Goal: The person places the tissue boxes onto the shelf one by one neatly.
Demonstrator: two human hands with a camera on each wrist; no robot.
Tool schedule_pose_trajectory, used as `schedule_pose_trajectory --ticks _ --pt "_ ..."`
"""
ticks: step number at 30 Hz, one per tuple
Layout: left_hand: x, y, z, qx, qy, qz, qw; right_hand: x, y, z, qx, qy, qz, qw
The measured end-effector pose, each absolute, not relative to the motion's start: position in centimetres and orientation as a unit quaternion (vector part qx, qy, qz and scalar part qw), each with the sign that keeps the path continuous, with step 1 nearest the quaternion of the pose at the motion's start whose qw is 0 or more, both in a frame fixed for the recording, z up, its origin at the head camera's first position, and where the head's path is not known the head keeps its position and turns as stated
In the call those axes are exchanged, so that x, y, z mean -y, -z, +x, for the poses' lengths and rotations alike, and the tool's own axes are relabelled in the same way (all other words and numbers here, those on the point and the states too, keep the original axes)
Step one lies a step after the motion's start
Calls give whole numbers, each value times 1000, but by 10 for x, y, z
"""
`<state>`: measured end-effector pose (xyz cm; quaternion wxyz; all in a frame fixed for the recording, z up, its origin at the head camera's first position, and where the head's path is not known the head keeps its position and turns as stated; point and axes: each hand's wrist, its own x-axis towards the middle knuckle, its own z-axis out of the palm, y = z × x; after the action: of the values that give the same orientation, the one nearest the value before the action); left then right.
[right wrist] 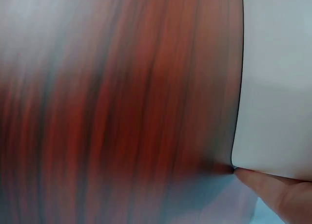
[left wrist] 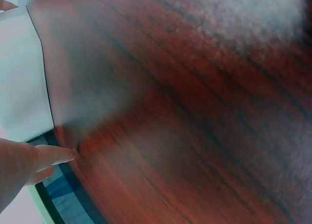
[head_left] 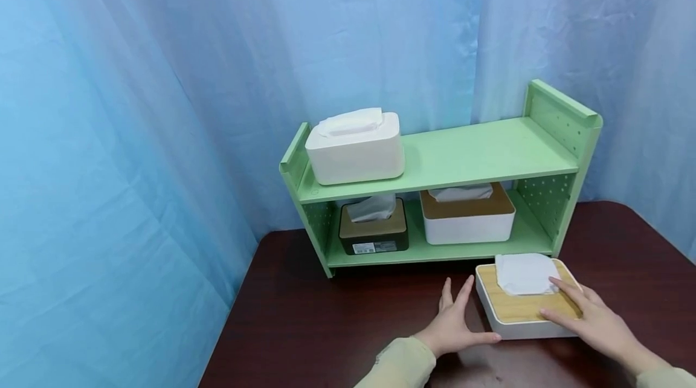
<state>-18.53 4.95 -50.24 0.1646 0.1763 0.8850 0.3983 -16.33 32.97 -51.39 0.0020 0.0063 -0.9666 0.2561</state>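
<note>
A low white tissue box [head_left: 527,329] with a light wooden lid and a white tissue [head_left: 526,274] sticking out stands at the table's front right. Beside its left wall is my left hand [head_left: 451,323], fingers spread, with the thumb tip at the front left corner. My right hand [head_left: 600,321] is at the box's right side, its thumb and index finger extended over the lid. In the right wrist view, a fingertip [right wrist: 246,177] reaches the bottom corner of the white wall [right wrist: 278,87]. The left wrist view has fingers [left wrist: 53,156] pointing past the box's wall [left wrist: 24,73].
Behind the hands, a green two-tier shelf [head_left: 478,155] stands on the dark wooden table [head_left: 304,327]. A white tissue box [head_left: 356,158] sits on its top left. Below are a dark brown tissue box [head_left: 374,237] and a white one with a brown lid [head_left: 469,225]. Blue curtains [head_left: 217,74] hang behind.
</note>
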Motion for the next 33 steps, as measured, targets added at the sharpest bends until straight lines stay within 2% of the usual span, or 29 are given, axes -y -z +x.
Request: schedule_pose_trajectory --ticks 7,14,27,33 --pt "-46 507 -186 -889 -391 180 154 -290 514 -164 965 -262 21 -9" --pt "-33 512 -189 -887 -404 165 152 -258 516 -164 959 -277 57 16" --pt "1 516 -195 -902 -371 174 137 -238 519 -169 948 -289 121 49" --pt "15 519 -197 -902 -374 186 109 -228 519 -170 941 -306 129 58"
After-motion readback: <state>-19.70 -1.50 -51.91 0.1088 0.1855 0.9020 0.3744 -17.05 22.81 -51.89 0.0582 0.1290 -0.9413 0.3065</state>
